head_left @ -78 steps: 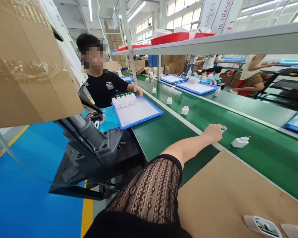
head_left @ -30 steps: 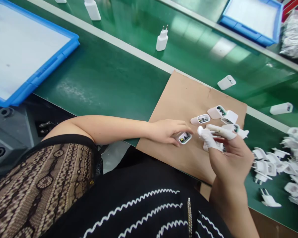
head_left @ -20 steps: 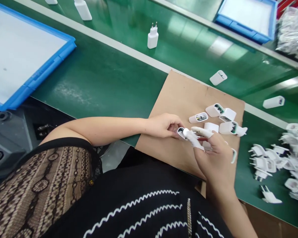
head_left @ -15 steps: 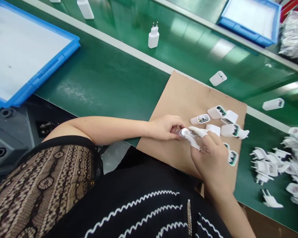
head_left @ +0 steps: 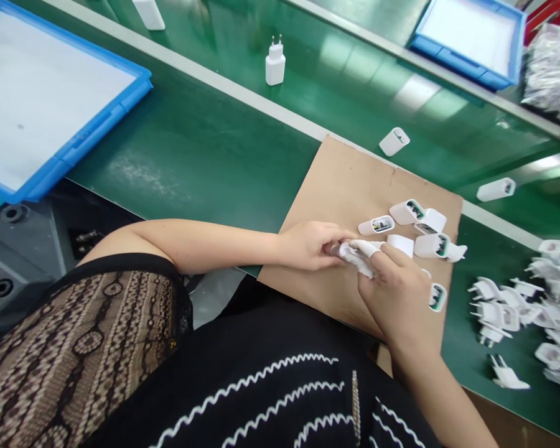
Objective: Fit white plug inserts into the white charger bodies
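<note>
A green workbench (head_left: pixel 200 155) bears a brown cardboard sheet (head_left: pixel 343 183). Left of the cardboard sits a blue-rimmed tray (head_left: pixel 105 115); right of it, a pile of white plug caps (head_left: pixel 557 274). Over the cardboard's near part, the right hand (head_left: pixel 401 286), thumb and finger wrapped in white, brings its fingertips narrowly together; whether they grip anything cannot be told. They meet the left hand (head_left: pixel 310 244), which holds a white casing (head_left: pixel 336 250) above the cardboard. Loose casings (head_left: pixel 405 213) lie on the cardboard's right side.

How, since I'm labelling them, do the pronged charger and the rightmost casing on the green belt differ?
The charger stands upright; the casing lies on its side. The charger shows two prongs on top; the casing shows an open end with parts inside. Both are white and on the belt.
</note>
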Demonstrator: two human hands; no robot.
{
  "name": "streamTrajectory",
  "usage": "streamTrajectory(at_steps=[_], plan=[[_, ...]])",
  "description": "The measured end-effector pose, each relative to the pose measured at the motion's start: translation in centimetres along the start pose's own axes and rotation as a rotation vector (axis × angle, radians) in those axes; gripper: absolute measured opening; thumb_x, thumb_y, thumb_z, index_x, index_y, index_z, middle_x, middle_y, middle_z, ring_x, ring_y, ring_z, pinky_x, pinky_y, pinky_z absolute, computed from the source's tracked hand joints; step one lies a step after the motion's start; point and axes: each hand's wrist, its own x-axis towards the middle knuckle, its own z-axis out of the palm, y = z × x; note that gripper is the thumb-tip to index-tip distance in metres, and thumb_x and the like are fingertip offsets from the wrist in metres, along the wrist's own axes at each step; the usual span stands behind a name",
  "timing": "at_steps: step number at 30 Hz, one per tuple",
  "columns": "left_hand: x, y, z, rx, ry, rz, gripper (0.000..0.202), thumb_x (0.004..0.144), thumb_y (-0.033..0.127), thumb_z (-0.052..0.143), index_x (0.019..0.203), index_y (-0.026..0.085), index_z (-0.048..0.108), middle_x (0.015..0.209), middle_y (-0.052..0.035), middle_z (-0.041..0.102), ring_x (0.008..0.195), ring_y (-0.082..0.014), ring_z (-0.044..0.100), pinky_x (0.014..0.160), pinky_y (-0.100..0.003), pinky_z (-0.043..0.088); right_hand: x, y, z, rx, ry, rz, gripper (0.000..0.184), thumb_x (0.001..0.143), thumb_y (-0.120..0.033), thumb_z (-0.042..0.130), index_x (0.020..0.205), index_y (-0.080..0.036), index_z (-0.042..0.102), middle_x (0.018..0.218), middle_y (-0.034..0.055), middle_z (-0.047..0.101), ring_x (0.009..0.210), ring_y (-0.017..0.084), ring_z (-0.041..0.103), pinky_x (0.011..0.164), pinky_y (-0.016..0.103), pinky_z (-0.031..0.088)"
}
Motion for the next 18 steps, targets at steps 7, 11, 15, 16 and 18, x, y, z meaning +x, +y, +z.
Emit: streamTrajectory(at_steps=[7, 11, 15, 16, 18], plan=[[-0.22, -0.21, 0.06, 0.159, -0.045, 0.031, 0.048, 0.096, 0.032, 0.066, 0.142, 0.018, 0.059, 0.097, -0.0077, 0.070, 0.085, -0.0174, 0.065, 0.078, -0.027, 0.051, -0.59, 0.91, -0.58, 0.132, 0.090, 0.074, 0.017, 0.090, -0.014, 0.061, 0.100, -0.022, 0.073, 0.073, 0.0018, 0.061, 0.064, 0.017, 0.055, 0.057, 0.028, 0.038], [-0.21, -0.34, 0.10, 0.115, -0.019, 0.039, 0.056, 0.097, 0.034, 0.065, 0.149, 0.020, 0.052, 0.096, -0.0066, 0.070, 0.084, -0.0172, 0.065, 0.077, -0.027, 0.051, -0.47, 0.72, -0.69, 0.094, 0.026, 0.053, 0.014, 0.089, -0.013, 0.060, 0.091, -0.021, 0.071, 0.068, 0.0008, 0.055, 0.061, 0.016, 0.051, 0.057, 0.029, 0.037], [-0.35, -0.56, 0.28, 0.102, -0.013, 0.054, 0.058, 0.096, 0.031, 0.065, 0.150, 0.017, 0.050, 0.095, -0.0064, 0.070, 0.082, -0.0164, 0.065, 0.075, -0.027, 0.050, -0.08, 0.40, -0.45, 0.035, -0.031, 0.008, 0.014, 0.089, -0.014, 0.061, 0.078, -0.020, 0.066, 0.067, 0.0016, 0.055, 0.062, 0.016, 0.048, 0.059, 0.030, 0.034], [-0.36, -0.61, 0.31, 0.098, -0.008, 0.065, 0.057, 0.096, 0.031, 0.065, 0.149, 0.017, 0.050, 0.096, -0.0065, 0.070, 0.082, -0.0162, 0.065, 0.075, -0.027, 0.050, 0.02, 0.34, -0.45, 0.020, -0.037, -0.001, 0.015, 0.089, -0.014, 0.061, 0.076, -0.020, 0.064, 0.067, 0.0017, 0.055, 0.062, 0.016, 0.047, 0.059, 0.030, 0.033], [-0.35, -0.66, 0.33, 0.087, 0.002, 0.079, 0.056, 0.097, 0.033, 0.064, 0.148, 0.015, 0.050, 0.096, -0.0070, 0.070, 0.083, -0.0162, 0.065, 0.076, -0.027, 0.050, 0.21, 0.22, -0.54, 0.007, -0.039, -0.012, 0.016, 0.087, -0.012, 0.060, 0.073, -0.019, 0.062, 0.066, 0.0015, 0.055, 0.061, 0.016, 0.045, 0.058, 0.031, 0.031]])
